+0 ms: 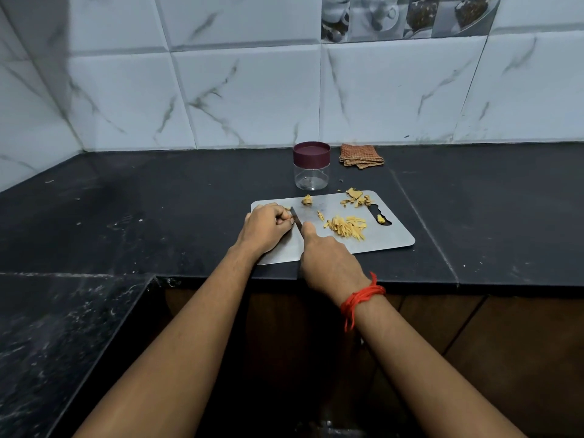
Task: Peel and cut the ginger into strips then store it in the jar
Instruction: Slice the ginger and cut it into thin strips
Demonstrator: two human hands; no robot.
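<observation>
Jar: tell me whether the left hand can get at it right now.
Probably, but not freely: the left hand grips a ginger piece, and the knife stands between it and the lidded jar; nothing else blocks.

Jar [312, 165] behind board [392, 238], cloth [361, 156] right.

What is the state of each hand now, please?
Left hand: fingers curled on a ginger piece, mostly hidden.
Right hand: closed, holding the knife.
</observation>
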